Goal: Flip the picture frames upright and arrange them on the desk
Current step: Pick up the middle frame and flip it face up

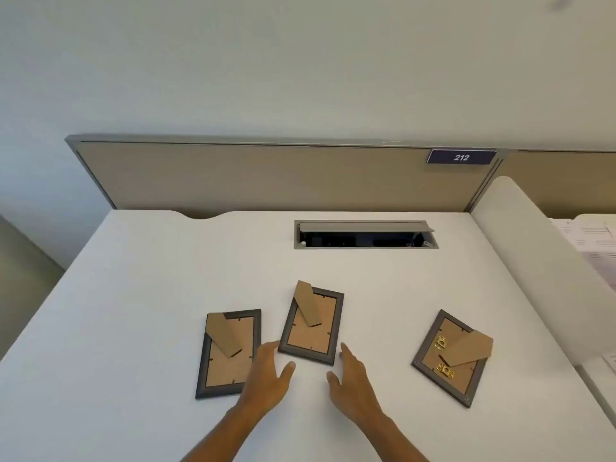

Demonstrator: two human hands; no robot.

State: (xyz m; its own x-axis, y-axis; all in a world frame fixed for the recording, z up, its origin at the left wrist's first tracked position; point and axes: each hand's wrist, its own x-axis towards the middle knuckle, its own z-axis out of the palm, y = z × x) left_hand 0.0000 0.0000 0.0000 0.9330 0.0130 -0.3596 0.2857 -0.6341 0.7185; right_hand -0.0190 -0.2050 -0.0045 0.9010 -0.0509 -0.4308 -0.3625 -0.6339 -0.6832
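Observation:
Three dark-grey picture frames lie face down on the white desk [133, 295], brown backing boards and cardboard stands up. The left frame [230, 353] lies near the front. The middle frame [313, 326] is tilted slightly. The right frame [451, 358] is turned diagonally and carries two brass hangers. My left hand [268, 375] is open, its fingertips at the middle frame's near left corner, partly over the left frame's edge. My right hand [350, 381] is open too, fingertips at the middle frame's near right corner. Neither hand holds anything.
An open cable tray [365, 235] is sunk into the desk at the back. A tan partition [266, 176] with a "212" label [461, 157] closes off the far edge. A white rounded divider [533, 248] bounds the right side, with papers [596, 241] beyond it.

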